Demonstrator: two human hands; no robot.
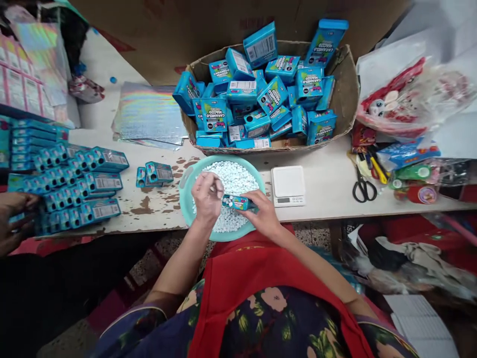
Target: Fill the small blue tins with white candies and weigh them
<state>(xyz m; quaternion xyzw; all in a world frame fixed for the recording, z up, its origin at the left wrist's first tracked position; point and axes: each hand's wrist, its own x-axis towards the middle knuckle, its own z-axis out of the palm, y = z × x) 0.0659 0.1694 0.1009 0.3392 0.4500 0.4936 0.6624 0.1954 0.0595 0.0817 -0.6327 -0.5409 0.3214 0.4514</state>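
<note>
A turquoise basin (185,199) full of small white candies (238,174) stands at the table's front edge. Over it, my right hand (263,211) grips a small blue candy box (238,203) lying sideways, with white pieces at its left end. My left hand (208,196) is just left of that box, above the candies, its fingers curled together; whatever they hold is too small to make out. Behind the basin, a cut-down cardboard carton (348,94) holds a heap of blue boxes (274,94).
A white scale (288,184) sits right of the basin, with black scissors (364,190) and bagged items farther right. Blue boxes (100,184) are stacked at left, beside another person's hand (17,219). Shiny sheets (149,114) lie behind two or three loose boxes (158,172).
</note>
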